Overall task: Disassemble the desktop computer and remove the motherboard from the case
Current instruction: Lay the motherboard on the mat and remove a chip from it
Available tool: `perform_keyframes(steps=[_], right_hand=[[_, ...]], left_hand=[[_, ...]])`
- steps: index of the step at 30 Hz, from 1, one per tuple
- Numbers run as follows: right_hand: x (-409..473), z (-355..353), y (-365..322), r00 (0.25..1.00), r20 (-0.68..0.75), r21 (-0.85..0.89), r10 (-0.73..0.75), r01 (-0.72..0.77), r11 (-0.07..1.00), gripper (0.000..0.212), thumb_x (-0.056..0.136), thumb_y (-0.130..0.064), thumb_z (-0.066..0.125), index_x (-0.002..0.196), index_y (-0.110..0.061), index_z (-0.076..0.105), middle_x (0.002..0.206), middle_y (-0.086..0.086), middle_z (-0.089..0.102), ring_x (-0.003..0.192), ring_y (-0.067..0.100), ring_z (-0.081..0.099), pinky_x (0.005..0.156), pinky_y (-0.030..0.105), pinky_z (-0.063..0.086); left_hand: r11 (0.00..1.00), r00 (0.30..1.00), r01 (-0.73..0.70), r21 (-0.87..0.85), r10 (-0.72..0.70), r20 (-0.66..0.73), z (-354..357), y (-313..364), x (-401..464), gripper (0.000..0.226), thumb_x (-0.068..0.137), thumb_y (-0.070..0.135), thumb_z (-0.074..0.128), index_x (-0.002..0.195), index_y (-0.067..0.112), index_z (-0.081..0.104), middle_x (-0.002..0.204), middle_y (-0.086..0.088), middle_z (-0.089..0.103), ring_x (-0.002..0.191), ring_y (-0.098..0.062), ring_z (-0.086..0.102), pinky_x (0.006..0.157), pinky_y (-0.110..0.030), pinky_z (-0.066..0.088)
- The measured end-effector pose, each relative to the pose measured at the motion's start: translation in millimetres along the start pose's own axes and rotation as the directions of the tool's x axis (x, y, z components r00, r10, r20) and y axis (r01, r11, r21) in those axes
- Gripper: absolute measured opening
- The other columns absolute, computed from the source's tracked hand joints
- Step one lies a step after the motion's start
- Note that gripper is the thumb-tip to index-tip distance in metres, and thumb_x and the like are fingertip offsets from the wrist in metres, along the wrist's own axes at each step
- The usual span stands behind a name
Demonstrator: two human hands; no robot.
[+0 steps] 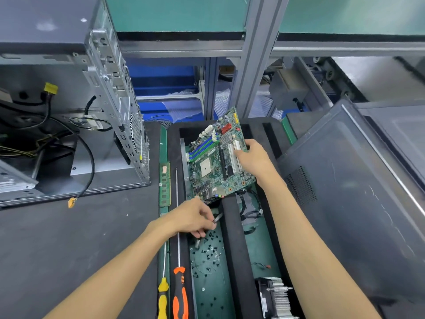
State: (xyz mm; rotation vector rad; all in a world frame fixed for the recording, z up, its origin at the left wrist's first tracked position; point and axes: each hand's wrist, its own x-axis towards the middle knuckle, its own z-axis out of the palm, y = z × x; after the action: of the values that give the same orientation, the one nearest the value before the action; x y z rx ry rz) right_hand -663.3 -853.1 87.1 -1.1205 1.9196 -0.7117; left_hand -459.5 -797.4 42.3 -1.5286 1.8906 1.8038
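R hand (251, 158) reaches fwd, arm extended, thumb on top of the motherboard (218, 157) at its R edge, fingers curled under; grip closed on the board, holding it tilted above the tray (234, 249); board is out of the case (76, 125), which stands open well to the L of the grip w/ loose cables inside. L hand (195, 218) sits just below the board's near edge, wrist bent, fingertips pinching a small dark part (217, 218); can't tell what it is. Below L grip: many small black screws (210, 252) scattered on the tray's green floor, too many to count. L of that grip: 2 screwdrivers, 1 orange-handled (179, 293), 1 yellow-handled (162, 293); 1 RAM stick (165, 187) lies flat. Near R forearm: 1 heatsink w/ fan (274, 298); 1 side panel (351, 192) on the counter (57, 245) to the R.
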Motion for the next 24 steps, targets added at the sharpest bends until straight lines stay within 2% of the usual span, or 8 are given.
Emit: perform_keyframes(steps=[2, 6, 9, 11, 13, 15, 20, 24], right_hand=[[-6, 1, 0, 1.0, -0.003, 0.007, 0.0, 0.0, 1.0, 0.043, 0.101, -0.031, 0.053, 0.141, -0.018, 0.044, 0.108, -0.001, 0.057, 0.076, 0.003, 0.052, 0.057, 0.025, 0.038], [-18, 1, -1, 1.0, -0.01, -0.011, -0.006, 0.006, 1.0, 0.05, 0.102, -0.035, 0.053, 0.146, -0.015, 0.04, 0.109, -0.002, 0.059, 0.077, 0.011, 0.053, 0.065, 0.029, 0.04], [-27, -1, -5, 0.999, -0.041, -0.041, -0.015, 0.013, 0.999, 0.059, 0.102, -0.036, 0.051, 0.153, -0.014, 0.032, 0.134, 0.005, 0.056, 0.078, 0.005, 0.051, 0.078, 0.029, 0.039], [-32, -3, -10, 0.996, -0.088, -0.082, -0.032, 0.024, 0.996, 0.064, 0.102, -0.037, 0.051, 0.156, -0.012, 0.027, 0.148, 0.01, 0.047, 0.101, 0.015, 0.057, 0.088, 0.032, 0.04], [-39, -4, -16, 0.981, -0.175, -0.101, -0.081, 0.064, 0.993, 0.064, 0.102, -0.034, 0.051, 0.156, -0.01, 0.027, 0.154, 0.012, 0.041, 0.133, 0.025, 0.047, 0.103, 0.035, 0.038], [-47, -2, -25, 0.951, -0.267, -0.069, -0.156, 0.142, 0.987, 0.058, 0.103, -0.03, 0.05, 0.154, -0.009, 0.032, 0.153, 0.01, 0.041, 0.139, 0.024, 0.041, 0.109, 0.036, 0.035], [-70, 21, -58, 0.879, -0.382, 0.029, -0.285, 0.32, 0.947, 0.042, 0.102, -0.024, 0.051, 0.143, -0.017, 0.05, 0.143, 0.002, 0.053, 0.129, 0.014, 0.049, 0.099, 0.018, 0.033], [-95, 55, -81, 0.872, -0.359, 0.132, -0.332, 0.4, 0.907, 0.036, 0.102, -0.023, 0.05, 0.137, -0.017, 0.056, 0.132, -0.003, 0.06, 0.118, 0.008, 0.053, 0.087, 0.004, 0.031]], left_hand=[[0.998, 1.0, 0.016, 0.063, -0.017, 0.007, 4, -3, -2, 0.005, 0.089, 0.01, 0.073, 0.092, 0.007, 0.071, 0.079, -0.002, 0.069, 0.065, -0.012, 0.068, 0.073, -0.034, 0.062], [0.998, 1.0, -0.001, 0.057, 0.001, -0.004, 8, -6, -10, 0.025, 0.089, 0.011, 0.072, 0.112, 0.006, 0.067, 0.086, 0.0, 0.069, 0.075, -0.014, 0.07, 0.073, -0.034, 0.062], [0.999, 0.994, -0.041, 0.005, 0.041, -0.096, 2, -7, -18, 0.022, 0.091, 0.009, 0.069, 0.112, 0.006, 0.067, 0.089, -0.005, 0.071, 0.08, -0.016, 0.072, 0.075, -0.032, 0.062], [0.998, 0.988, -0.066, -0.012, 0.064, -0.141, -4, -8, -26, 0.019, 0.092, 0.01, 0.067, 0.111, 0.008, 0.068, 0.09, -0.005, 0.071, 0.087, -0.019, 0.073, 0.076, -0.032, 0.062], [0.995, 0.979, -0.091, -0.036, 0.083, -0.188, -12, -10, -35, 0.015, 0.094, 0.01, 0.063, 0.107, 0.012, 0.069, 0.092, -0.005, 0.071, 0.087, -0.018, 0.073, 0.074, -0.029, 0.061], [0.992, 0.963, -0.11, -0.055, 0.093, -0.254, -21, -14, -47, 0.012, 0.096, 0.011, 0.06, 0.101, 0.017, 0.069, 0.094, -0.004, 0.072, 0.079, -0.01, 0.073, 0.069, -0.025, 0.06], [0.982, 0.89, -0.161, -0.102, 0.1, -0.445, -48, -34, -84, 0.02, 0.096, 0.01, 0.056, 0.095, 0.025, 0.07, 0.092, 0.002, 0.074, 0.083, -0.006, 0.072, 0.079, -0.032, 0.06], [0.974, 0.827, -0.164, -0.158, 0.049, -0.56, -68, -58, -120, 0.025, 0.096, 0.006, 0.051, 0.093, 0.024, 0.068, 0.092, 0.0, 0.074, 0.083, -0.006, 0.071, 0.082, -0.034, 0.057]])
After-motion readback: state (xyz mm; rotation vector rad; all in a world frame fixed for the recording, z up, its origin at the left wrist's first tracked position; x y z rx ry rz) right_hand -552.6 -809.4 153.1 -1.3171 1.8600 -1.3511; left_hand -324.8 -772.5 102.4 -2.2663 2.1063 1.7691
